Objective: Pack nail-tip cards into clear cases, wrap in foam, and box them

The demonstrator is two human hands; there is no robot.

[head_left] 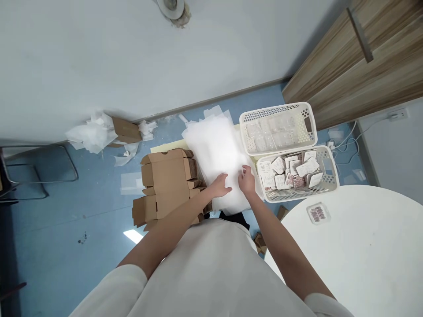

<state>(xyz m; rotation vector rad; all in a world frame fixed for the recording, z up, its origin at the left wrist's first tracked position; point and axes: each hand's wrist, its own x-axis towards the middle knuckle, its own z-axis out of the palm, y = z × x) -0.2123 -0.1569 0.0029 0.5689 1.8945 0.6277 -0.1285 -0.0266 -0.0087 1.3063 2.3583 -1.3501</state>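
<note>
A stack of thin white sheets (213,145) lies in front of me, its edges fanned unevenly at the far end. Over its near part is my left hand (220,186), fingers apart and nothing in them. My right hand (246,179) is at the right side of the stack, fingers curled but apart, with no object visible in it. Flattened brown cardboard boxes (170,182) are piled left of the sheets. To the right, one white basket (277,152) holds clear plastic packs, and a nearer white basket (331,184) holds many printed cards.
A round white table (366,246) fills the lower right, with a small clear box (318,213) on it. A cardboard box (127,130) and crumpled white wrapping (94,132) lie by the wall. A metal-framed chair (39,181) stands far left; cables (350,143) run at right.
</note>
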